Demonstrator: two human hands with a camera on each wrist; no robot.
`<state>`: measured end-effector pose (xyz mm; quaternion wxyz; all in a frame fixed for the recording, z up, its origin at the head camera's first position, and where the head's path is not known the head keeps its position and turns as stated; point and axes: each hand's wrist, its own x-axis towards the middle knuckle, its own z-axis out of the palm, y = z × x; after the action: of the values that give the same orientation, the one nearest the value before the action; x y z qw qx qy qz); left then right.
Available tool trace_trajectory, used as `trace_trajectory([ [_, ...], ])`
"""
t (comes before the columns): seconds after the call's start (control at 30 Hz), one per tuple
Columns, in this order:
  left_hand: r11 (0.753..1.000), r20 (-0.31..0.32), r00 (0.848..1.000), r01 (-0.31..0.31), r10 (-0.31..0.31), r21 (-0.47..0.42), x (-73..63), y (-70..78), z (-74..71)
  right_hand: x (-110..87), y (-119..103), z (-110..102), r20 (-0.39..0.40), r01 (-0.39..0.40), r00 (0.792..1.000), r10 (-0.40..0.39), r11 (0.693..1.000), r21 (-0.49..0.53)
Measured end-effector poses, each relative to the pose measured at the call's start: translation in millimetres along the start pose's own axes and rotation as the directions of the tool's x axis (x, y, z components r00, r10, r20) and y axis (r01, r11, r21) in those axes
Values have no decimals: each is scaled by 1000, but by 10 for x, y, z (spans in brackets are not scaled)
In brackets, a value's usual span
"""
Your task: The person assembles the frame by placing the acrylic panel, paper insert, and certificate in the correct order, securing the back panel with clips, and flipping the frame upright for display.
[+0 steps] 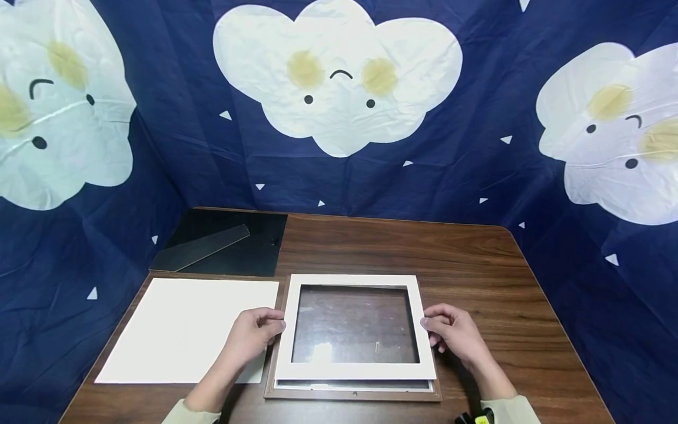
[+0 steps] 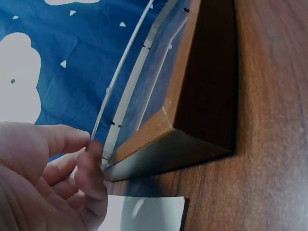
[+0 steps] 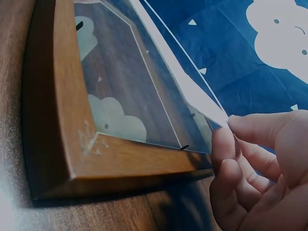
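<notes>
A white mat board (image 1: 357, 371) with a rectangular window is held over a brown wooden picture frame (image 1: 352, 395). My left hand (image 1: 256, 334) pinches the mat's left edge between thumb and fingers. At the right edge, my right hand (image 1: 455, 333) pinches it the same way. Both wrist views show the mat tilted above the frame, seen nearly edge-on on the left. Inside the frame (image 3: 120, 163) lies a clear pane (image 3: 120, 91) that reflects the backdrop. Small dark tabs stand along the frame's inner edge.
A large white sheet (image 1: 180, 330) lies on the table left of the frame. Behind it is a black backing board (image 1: 228, 241) with a strap-like stand flap (image 1: 212, 247). Wood-grain tabletop (image 1: 477, 265) extends to the right. A blue cloud-patterned curtain (image 1: 344, 182) surrounds the table.
</notes>
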<state>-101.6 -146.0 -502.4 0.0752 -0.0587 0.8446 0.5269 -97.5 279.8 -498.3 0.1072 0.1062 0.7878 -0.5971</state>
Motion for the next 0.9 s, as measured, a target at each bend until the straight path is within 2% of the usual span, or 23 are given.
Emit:
trace_trajectory([
  [0.13,996,-17,999,-35,36,79,-6,1,0,-9,20,8,7,-4,1000,3,1000,3],
  [0.43,991,-18,999,-30,33,130,4,6,-5,-13,30,41,-1,8,1000,-8,999,-53],
  [0.63,986,-32,999,-36,41,160,24,-25,17,18,39,62,-51,47,997,-54,989,-141],
  [0.9,977,-40,997,-49,59,208,29,-32,55,29,87,76,-90,86,989,-116,955,-283],
])
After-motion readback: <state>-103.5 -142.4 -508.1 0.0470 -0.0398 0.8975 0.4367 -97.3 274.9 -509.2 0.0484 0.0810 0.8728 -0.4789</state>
